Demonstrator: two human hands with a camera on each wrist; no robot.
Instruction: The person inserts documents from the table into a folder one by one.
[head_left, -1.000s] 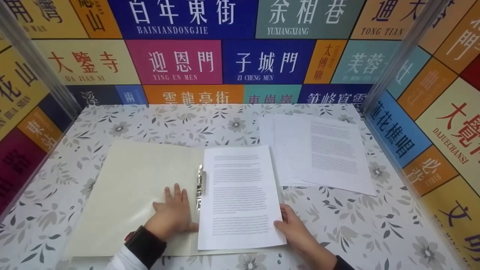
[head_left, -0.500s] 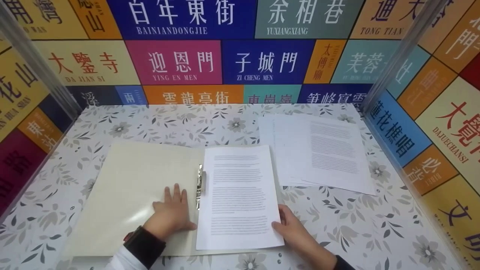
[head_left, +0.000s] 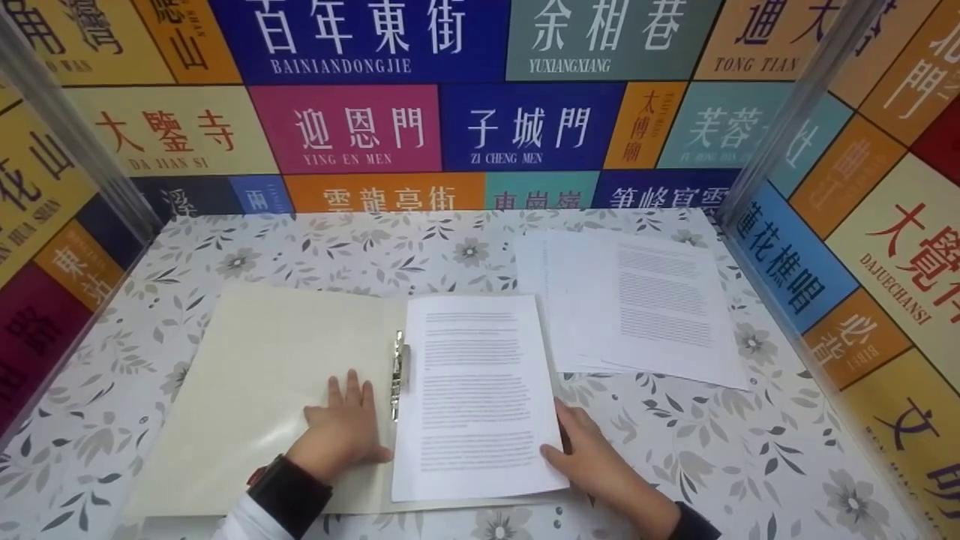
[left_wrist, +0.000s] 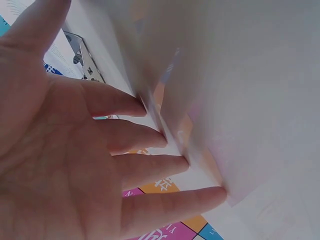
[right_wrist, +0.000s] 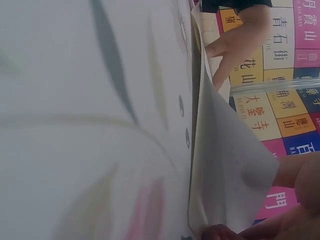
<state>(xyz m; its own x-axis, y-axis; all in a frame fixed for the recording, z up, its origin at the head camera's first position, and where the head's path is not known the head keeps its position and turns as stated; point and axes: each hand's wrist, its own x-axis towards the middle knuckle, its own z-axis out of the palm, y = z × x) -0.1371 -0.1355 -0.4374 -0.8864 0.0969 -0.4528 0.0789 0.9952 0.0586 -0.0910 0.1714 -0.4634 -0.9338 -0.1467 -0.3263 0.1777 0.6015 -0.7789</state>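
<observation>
A cream file folder (head_left: 262, 360) lies spread open on the table, with a metal clip (head_left: 397, 375) along its spine. Printed sheets (head_left: 472, 390) lie over its right side, their left edge close beside the clip. My left hand (head_left: 341, 431) rests on the left cover, fingers spread; the thumb points toward the sheets. In the left wrist view the fingertips of the left hand (left_wrist: 65, 145) touch the glossy cover. My right hand (head_left: 592, 454) pinches the sheets at their lower right edge, thumb on top. In the right wrist view a lifted sheet edge (right_wrist: 235, 165) shows by the thumb.
Loose printed papers (head_left: 667, 300) lie in an overlapping pile behind and right of the folder. The table (head_left: 337, 247) has a floral cover. Panels with colourful lettering (head_left: 345, 127) close it in at the back and both sides.
The right hand and the printed sheets have slid slightly left, toward the clip. The left hand has stayed in place on the cover.
</observation>
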